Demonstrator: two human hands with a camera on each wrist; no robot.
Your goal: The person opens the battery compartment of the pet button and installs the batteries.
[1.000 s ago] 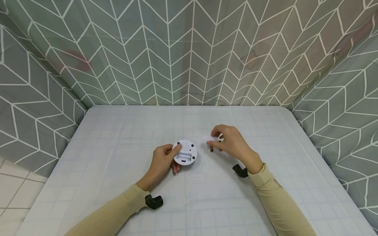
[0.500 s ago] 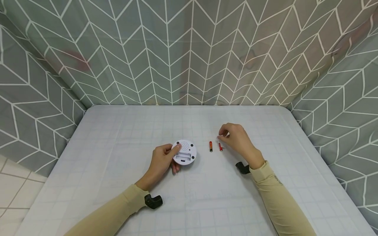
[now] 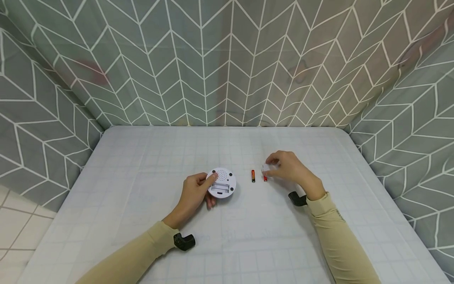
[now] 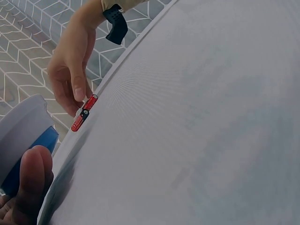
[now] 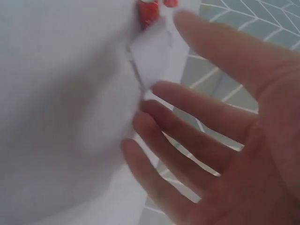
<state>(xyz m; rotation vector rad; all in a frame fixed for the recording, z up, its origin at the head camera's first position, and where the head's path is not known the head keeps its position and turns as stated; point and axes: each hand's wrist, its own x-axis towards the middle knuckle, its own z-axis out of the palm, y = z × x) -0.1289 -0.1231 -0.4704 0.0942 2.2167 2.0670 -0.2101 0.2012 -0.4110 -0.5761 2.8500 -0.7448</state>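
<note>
My left hand grips a round white device on the table, thumb on its top; the device lies back side up, its battery bay uncovered. The left wrist view shows that thumb against the device's white and blue edge. My right hand hovers just right of two red batteries. A small white cover piece lies at its fingertips. In the right wrist view the fingers are spread and nearly straight beside the white piece, with a red battery just beyond it.
The table has a pale grid-patterned cloth. A grey chevron-patterned curtain surrounds it at the back and both sides. Tiled floor shows past the left edge. A black wrist camera mount sits under each sleeve.
My right hand moved right from beside the device, carrying the white piece past the batteries, and its fingers have since opened. Both batteries came into view. The left hand stayed put.
</note>
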